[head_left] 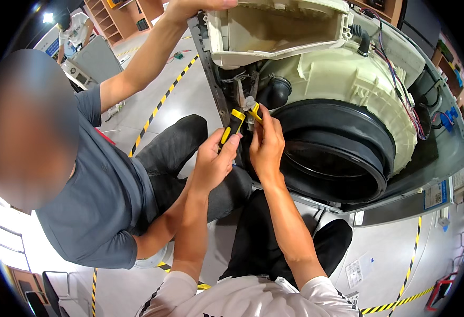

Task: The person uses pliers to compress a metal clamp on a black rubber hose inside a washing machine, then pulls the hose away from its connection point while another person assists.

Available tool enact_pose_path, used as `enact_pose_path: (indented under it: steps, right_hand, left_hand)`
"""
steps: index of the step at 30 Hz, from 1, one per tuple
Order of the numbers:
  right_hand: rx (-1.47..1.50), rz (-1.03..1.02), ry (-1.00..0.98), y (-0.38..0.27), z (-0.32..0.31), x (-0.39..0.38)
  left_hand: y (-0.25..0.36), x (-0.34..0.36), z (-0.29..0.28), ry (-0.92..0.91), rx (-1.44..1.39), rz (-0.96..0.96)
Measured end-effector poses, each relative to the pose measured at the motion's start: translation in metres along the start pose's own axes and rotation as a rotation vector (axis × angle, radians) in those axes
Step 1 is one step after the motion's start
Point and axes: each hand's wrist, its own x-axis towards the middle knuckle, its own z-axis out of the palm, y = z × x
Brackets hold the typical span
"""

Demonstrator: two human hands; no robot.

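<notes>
Left of black rubber gasket [343,129], near black elbow hose [278,92]: holding yellow-handled pliers [237,115], handles apart, clasping one in left hand [216,161], other in right hand [267,142]; cannot tell jaws' hold.

Smooth rubbery gasket [337,122]; plastic tub [324,76]; plastic-gripped metal pliers [236,117].
</notes>
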Motion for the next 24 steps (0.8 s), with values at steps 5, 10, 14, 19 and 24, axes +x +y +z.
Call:
enact_pose_path:
  steps: [5, 10, 14, 19, 24]
  right_hand:
    - [-0.006, 0.015, 0.004, 0.002, -0.003, 0.005]
    - [0.077, 0.066, 0.05, 0.005, 0.002, 0.008]
    - [0.071, 0.08, 0.007, 0.003, 0.001, 0.012]
    - [0.089, 0.075, -0.019, -0.001, -0.003, 0.013]
    - [0.078, 0.075, -0.019, -0.001, -0.005, 0.015]
  left_hand:
    - [-0.002, 0.006, 0.005, -0.014, -0.02, 0.018]
    - [0.0, 0.009, 0.007, -0.005, -0.019, 0.04]
    - [-0.002, 0.009, 0.007, 0.03, -0.005, 0.055]
    - [-0.003, 0.006, 0.01, 0.06, 0.02, 0.089]
    - [-0.003, 0.007, 0.011, 0.07, 0.02, 0.097]
